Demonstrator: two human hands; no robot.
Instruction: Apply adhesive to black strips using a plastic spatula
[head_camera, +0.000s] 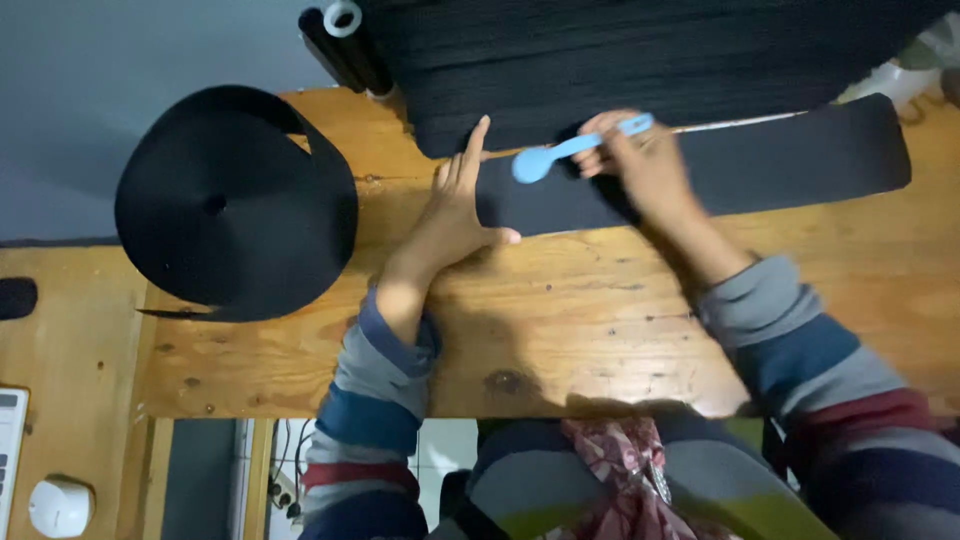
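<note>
My left hand (455, 215) lies flat, fingers spread, pinning the end of the black strap piece (700, 170) on the wooden table (560, 330). My right hand (640, 160) pinches a light blue plastic tool (570, 150) over it. The strap looks floppy and light, so I'd say it's best held flat near its end.

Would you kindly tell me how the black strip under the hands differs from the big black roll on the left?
The strip lies flat and unrolled; the roll is wound into a thick disc. The left hand presses the strip; nothing touches the roll. Both are black and rest on the wooden table.
</note>
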